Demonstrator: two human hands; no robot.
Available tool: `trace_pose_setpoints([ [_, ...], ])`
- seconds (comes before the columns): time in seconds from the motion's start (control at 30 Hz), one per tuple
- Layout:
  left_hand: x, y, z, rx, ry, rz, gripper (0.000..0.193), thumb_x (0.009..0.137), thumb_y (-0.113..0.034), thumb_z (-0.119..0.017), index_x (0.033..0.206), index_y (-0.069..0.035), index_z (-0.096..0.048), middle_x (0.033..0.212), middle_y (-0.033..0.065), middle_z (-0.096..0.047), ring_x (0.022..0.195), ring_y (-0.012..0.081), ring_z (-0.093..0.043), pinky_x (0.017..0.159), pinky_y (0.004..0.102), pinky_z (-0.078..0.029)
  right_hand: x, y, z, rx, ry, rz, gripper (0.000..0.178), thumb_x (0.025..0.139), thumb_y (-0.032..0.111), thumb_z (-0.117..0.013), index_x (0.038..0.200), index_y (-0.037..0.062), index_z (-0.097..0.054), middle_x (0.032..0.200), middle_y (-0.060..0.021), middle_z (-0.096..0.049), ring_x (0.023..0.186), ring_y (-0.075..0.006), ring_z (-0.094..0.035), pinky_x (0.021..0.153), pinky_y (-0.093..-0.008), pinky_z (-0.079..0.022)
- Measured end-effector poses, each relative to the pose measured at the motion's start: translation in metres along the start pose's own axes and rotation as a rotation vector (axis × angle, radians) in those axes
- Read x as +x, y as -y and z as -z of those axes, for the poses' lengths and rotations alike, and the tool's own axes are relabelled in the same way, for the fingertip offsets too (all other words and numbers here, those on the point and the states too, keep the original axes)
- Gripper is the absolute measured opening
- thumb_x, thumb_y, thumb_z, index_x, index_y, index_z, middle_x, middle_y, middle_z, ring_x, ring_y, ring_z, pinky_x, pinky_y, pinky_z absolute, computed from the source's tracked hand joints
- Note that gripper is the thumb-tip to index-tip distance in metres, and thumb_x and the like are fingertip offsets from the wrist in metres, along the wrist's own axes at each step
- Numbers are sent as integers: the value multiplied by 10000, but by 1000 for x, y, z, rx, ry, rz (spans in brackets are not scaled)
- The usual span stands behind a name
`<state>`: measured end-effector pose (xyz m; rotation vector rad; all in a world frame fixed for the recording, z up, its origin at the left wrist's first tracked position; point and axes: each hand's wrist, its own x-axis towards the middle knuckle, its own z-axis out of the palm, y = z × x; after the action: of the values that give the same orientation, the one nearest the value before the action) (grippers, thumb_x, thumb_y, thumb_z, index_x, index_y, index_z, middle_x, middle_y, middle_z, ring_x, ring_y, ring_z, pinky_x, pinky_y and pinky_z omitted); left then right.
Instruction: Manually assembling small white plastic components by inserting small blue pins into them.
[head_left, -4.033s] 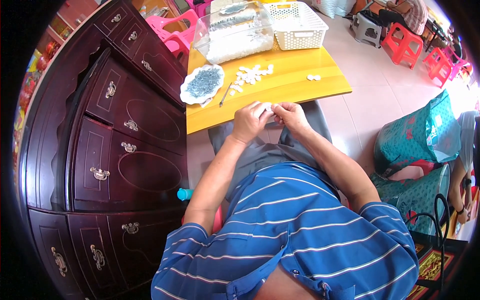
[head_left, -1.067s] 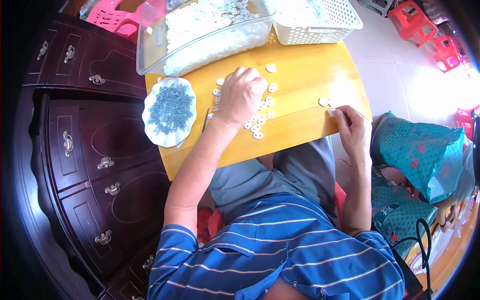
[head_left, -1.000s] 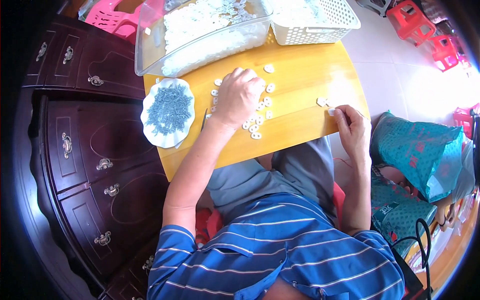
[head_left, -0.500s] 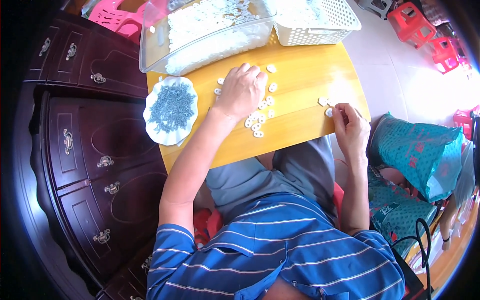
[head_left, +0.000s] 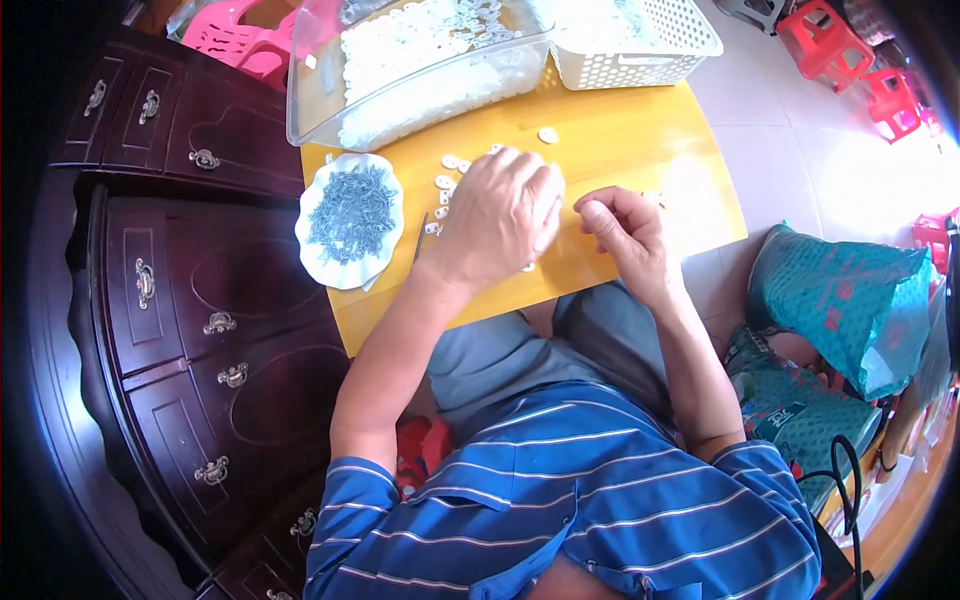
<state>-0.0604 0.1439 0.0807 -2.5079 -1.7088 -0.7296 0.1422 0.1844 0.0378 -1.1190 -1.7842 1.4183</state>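
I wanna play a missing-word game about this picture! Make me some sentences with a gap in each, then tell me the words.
1. The white wavy-edged dish is to the ____ of the person's left hand.
2. The white basket with holes stands to the ____ of the clear tub.
3. The blue shirt has thin white ____ across it.
4. Small white pieces lie near the left hand on the yellow ____.

Missing words: left; right; stripes; table.
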Motion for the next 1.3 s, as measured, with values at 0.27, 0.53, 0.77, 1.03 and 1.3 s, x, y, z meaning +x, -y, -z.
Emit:
trace_pose_setpoints([
  [0.27, -22, -14, 7, -15, -20, 31, 151, 843, -131, -665, 931, -36, -586, 927, 124, -631, 862, 297, -615, 761, 413, -507, 4, 7, -19, 408, 172, -85, 234, 1020, 266, -634, 983, 39, -676, 793, 16, -636, 688, -41, -536, 633, -196, -450],
  [0.53, -48, -15, -14, -439, -330, 202, 157, 779, 43, -754, 905, -21, -687, 805, 98, -684, 709, 254, -652, 648, 351, -503, -4, 4, -35, 575, 176, -165, 217, 1009, 267, -655, 966, 55, -676, 755, 29, -618, 656, -40, -520, 615, -193, -435],
  [0.77, -68, -13, -15, -662, -341, 401, 98, 815, 62, -710, 873, -9, -677, 774, 98, -671, 679, 211, -668, 617, 307, -519, -1, -2, -36, -288, -73, 271, 127, 942, 158, -705, 976, 36, -691, 790, -81, -661, 660, -152, -621, 622, -272, -507],
  [1.03, -93, -7, -18, -671, -344, 468, 77, 845, 63, -693, 893, 5, -679, 785, 69, -676, 687, 128, -621, 658, 255, -505, 5, -13, -46, -619, -80, 391, 113, 874, 136, -728, 973, 82, -715, 845, -104, -674, 738, -290, -697, 647, -371, -555],
  [1.3, -108, -6, -27, -683, -282, 476, 88, 844, 66, -690, 899, -3, -683, 783, 69, -667, 683, 140, -620, 641, 261, -496, 12, -11, -47, -735, -19, 363, 129, 851, 128, -737, 921, 66, -649, 846, -110, -665, 737, -313, -679, 643, -387, -547],
])
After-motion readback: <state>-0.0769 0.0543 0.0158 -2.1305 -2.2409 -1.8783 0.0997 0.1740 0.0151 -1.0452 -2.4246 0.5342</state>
